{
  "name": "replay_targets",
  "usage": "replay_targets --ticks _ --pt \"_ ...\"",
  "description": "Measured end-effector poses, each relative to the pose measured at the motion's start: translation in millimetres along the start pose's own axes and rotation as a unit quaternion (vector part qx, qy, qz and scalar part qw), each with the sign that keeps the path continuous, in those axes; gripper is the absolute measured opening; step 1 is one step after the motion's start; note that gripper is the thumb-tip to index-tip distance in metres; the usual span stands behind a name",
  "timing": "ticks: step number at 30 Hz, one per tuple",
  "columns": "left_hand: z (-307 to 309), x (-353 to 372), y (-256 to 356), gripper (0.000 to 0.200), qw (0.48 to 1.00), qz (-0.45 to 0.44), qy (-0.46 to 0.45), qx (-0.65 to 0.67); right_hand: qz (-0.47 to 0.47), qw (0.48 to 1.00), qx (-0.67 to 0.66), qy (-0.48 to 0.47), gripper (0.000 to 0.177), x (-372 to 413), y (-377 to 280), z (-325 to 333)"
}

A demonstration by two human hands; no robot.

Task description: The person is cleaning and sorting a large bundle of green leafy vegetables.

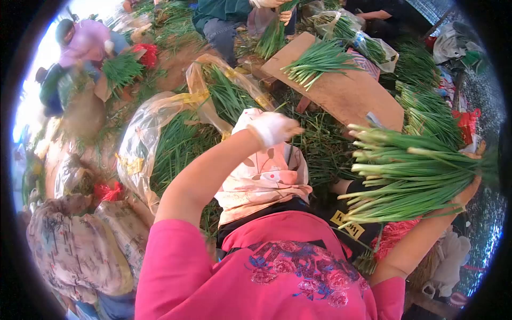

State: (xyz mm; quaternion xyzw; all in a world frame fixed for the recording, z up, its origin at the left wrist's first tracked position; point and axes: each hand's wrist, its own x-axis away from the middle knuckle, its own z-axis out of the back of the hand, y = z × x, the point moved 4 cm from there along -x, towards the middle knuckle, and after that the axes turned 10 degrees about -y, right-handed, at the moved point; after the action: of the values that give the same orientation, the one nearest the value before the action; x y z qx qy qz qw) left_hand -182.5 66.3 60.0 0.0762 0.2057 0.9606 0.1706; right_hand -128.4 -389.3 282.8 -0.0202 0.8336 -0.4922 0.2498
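- A yellow label (346,224) is seen below the held stalks; dark letters are printed on it, turned in the view, and cannot be read with certainty.
- Yellow tape (129,164) is fixed to a clear plastic bag (143,130) at left, in which green stalks are contained; no wording on the tape can be made out.
- The left arm is bent at the elbow and directed inward, so that the left hand (274,129), covered in white at the wrist and palm, is held above the patterned lap cloth (258,178). The fingers are blurred; whether they are clenched or released cannot be told.
- The right arm is extended outward and upward from the pink sleeve. By the right hand (478,151), partly hidden at the far right, a large bunch of green stalks (410,176) is grasped, its pale ends directed inward.
- Beyond the hands, a smaller bunch (321,61) is supported on a tilted brown bench (354,101).
- Further bunches (429,114) are laid beside the bench, at its right.
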Motion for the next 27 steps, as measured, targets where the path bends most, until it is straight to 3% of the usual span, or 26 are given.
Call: replay_targets --ticks 1,3,5,6,7,8,9,10,13,16,19,20,22,23,24,27 --pt "19.4 19.8 7.1 0.029 0.999 0.028 -0.013 -0.028 0.009 0.999 0.032 0.019 0.032 4.3 -12.4 -1.2" --pt "22.7 24.3 7.7 0.031 0.994 0.095 0.003 0.059 0.023 0.993 0.098 0.059 0.048 13.2 -37.2 -3.7" --pt "14.0 13.3 27.4 0.031 0.949 -0.001 0.104 0.299 0.059 0.994 0.096 0.007 0.057 15.9 -36.0 -31.9" --pt "12.5 11.5 45.1 0.03 0.936 0.009 0.079 0.342 0.075 0.991 0.103 -0.034 0.062 15.9 -37.6 -39.6" --pt "19.6 19.8 69.4 0.025 0.916 -0.056 0.104 0.384 0.091 0.987 0.108 -0.075 0.067 16.2 -39.2 -47.3" --pt "24.2 27.5 90.7 0.02 0.935 -0.18 0.257 0.165 0.083 0.988 0.103 -0.074 0.066 16.1 -40.3 -44.2" --pt "36.3 37.5 112.3 0.015 0.925 -0.161 0.269 0.214 0.076 0.99 0.079 -0.087 0.065 13.7 -38.7 -49.0" --pt "48.8 47.4 128.8 0.014 0.907 -0.213 0.292 0.215 0.068 0.991 0.055 -0.099 0.063 11.2 -37.2 -53.9" --pt "71.5 65.9 152.3 0.024 0.907 -0.239 0.329 0.11 0.048 0.994 0.079 -0.058 0.063 4.7 -27.4 -69.8" --pt "76.5 70.1 141.5 0.033 0.919 -0.184 0.343 0.07 0.044 0.996 0.047 -0.063 0.048 0.0 -18.2 -99.3" --pt "75.1 73.4 129.1 0.036 0.94 -0.156 0.299 0.053 0.026 0.995 0.063 -0.067 0.035 -6.9 -12.7 -119.2" --pt "76.2 75.6 126.7 0.029 0.924 -0.172 0.339 0.038 0.019 0.995 0.073 -0.07 0.031 -9.0 -10.4 -126.1" --pt "76.1 72.5 123.1 0.024 0.936 -0.154 0.316 -0.003 0.017 0.992 0.097 -0.076 0.026 -13.1 -4.5 -142.6" --pt "76.4 70.3 122.3 0.022 0.941 -0.147 0.305 -0.023 0.007 0.994 0.074 -0.084 0.027 -16.2 -3.2 -141.4" --pt "79.7 73.1 120.8 0.019 0.92 -0.177 0.35 -0.004 -0.004 0.994 0.052 -0.092 0.029 -20.0 -3.0 -139.1" --pt "83.2 65.5 115.3 0.016 0.932 -0.192 0.303 0.052 -0.02 0.994 0.009 -0.112 0.035 -22.1 1.3 -134.8"
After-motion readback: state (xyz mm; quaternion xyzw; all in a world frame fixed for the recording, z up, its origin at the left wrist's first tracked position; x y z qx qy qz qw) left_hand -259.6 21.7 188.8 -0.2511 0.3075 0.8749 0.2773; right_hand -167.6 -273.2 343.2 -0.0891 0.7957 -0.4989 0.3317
